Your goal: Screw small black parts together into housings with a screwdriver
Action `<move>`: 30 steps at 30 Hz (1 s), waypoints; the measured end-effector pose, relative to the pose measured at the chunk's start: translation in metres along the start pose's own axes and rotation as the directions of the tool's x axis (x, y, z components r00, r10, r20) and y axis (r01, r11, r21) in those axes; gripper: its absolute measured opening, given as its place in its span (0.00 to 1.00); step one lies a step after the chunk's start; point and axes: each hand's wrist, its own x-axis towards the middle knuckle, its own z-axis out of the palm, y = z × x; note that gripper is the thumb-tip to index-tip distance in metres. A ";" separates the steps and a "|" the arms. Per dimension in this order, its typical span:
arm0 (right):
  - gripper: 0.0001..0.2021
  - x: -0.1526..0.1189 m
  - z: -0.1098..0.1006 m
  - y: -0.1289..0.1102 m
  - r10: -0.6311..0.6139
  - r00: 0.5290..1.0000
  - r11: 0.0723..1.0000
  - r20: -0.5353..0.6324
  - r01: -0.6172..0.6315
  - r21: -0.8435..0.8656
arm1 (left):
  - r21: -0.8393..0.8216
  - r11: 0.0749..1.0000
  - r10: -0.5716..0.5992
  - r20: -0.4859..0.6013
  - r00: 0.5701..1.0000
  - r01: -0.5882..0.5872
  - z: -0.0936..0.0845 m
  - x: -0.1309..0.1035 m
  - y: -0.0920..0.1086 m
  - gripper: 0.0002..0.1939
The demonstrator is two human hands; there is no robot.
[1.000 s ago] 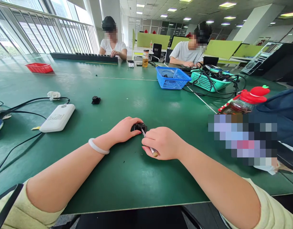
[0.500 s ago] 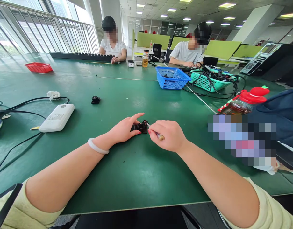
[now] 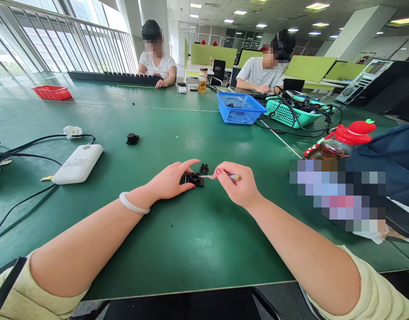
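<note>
My left hand (image 3: 173, 179), with a white bangle on its wrist, lies on the table and grips a small black plastic part (image 3: 195, 179) between thumb and fingers; its index finger stretches out above. In my right hand (image 3: 237, 182) is a slim hand tool (image 3: 237, 177) with a tan handle end and a thin tip. That tip reaches the right side of the black part; its exact kind is too small to tell. Just behind the part stands a second small black piece (image 3: 203, 168), apart from my fingers.
Farther left sit another black part (image 3: 132, 138) and a white power bank (image 3: 79, 164) with cables. Blue basket (image 3: 242, 116), green basket (image 3: 287, 114) and red tray (image 3: 51, 93) stand farther back. A red-lidded bottle (image 3: 338, 144) is at right. Two people sit across the table.
My right hand has turned, bringing the tool to lie more level across the part. The small black piece now stands separate behind the part; before, it was at the tool tip.
</note>
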 end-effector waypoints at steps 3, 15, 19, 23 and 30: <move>0.15 0.001 0.002 0.001 0.051 0.998 0.999 0.040 -0.051 0.005 | -0.003 1.000 0.013 0.002 1.000 -0.013 0.000 0.000 -0.001 0.36; 0.19 0.000 0.000 0.002 0.214 0.976 0.970 -0.035 -0.208 0.126 | -0.007 0.999 0.049 0.006 0.999 -0.049 -0.001 0.000 0.000 0.36; 0.18 -0.001 -0.002 0.003 0.178 0.983 0.972 -0.037 -0.170 0.161 | -0.009 0.999 0.043 0.010 0.999 -0.043 0.000 0.000 0.000 0.35; 0.17 -0.002 0.002 0.007 0.143 0.990 0.983 0.017 -0.144 0.114 | -0.018 0.999 0.045 0.009 0.999 -0.045 0.000 0.000 0.000 0.35; 0.18 0.000 0.005 0.005 0.227 0.968 0.970 0.103 -0.235 0.069 | -0.026 0.996 0.087 -0.004 0.996 -0.087 -0.003 -0.001 0.002 0.32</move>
